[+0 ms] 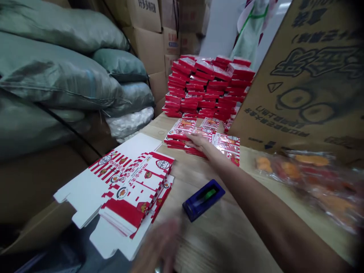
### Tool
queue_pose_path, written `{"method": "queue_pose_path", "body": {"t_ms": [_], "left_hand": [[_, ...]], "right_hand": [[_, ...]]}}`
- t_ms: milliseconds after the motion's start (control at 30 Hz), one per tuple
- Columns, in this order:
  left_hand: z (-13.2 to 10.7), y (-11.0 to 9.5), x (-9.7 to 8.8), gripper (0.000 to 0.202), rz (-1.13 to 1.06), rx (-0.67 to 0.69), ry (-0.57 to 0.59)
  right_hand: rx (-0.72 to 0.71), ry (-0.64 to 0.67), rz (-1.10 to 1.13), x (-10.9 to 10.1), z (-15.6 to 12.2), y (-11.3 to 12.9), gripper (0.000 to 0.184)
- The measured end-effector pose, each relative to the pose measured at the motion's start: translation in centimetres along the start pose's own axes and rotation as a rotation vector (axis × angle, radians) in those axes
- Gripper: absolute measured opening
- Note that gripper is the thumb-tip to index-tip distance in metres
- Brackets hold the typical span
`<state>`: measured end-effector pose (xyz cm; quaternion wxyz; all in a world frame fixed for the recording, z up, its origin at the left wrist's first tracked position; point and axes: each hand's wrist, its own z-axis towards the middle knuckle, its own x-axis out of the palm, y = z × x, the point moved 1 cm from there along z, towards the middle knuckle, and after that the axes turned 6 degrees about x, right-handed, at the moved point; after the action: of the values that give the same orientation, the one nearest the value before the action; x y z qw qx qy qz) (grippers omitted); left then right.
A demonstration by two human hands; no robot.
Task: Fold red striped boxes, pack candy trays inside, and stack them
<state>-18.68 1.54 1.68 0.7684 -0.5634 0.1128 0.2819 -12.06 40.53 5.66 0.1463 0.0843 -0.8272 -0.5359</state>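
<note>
**While the right hand (197, 142) lies on the low cartons (182, 131), flat blanks overhang the table**

The right hand is open and palm-down, fingers spread across the folded red-and-white low cartons, with no grip visible. The left hand (159, 242) is too blurred to tell whether it is open or closed; it is nearest the flat carton blanks (133, 197), which jut past the edge of the wooden table (222, 242). A knock there could send them sliding to the floor. Just beside the right forearm lies a blue plastic block (203, 200). Behind stands a tall, unbound pile of red cartons (207, 85) — shoving the low cartons into it could topple it. To the right lies a clear bag of orange pieces (301, 178).
</note>
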Motion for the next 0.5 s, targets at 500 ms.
{"method": "queue_pose_path", "body": {"t_ms": [500], "left_hand": [[6.2, -1.9, -5.3, 0.034, 1.234, -0.304, 0.242]], "right_hand": [[-0.106, 0.233, -0.076, -12.7, -25.8, -9.4, 0.048]]}}
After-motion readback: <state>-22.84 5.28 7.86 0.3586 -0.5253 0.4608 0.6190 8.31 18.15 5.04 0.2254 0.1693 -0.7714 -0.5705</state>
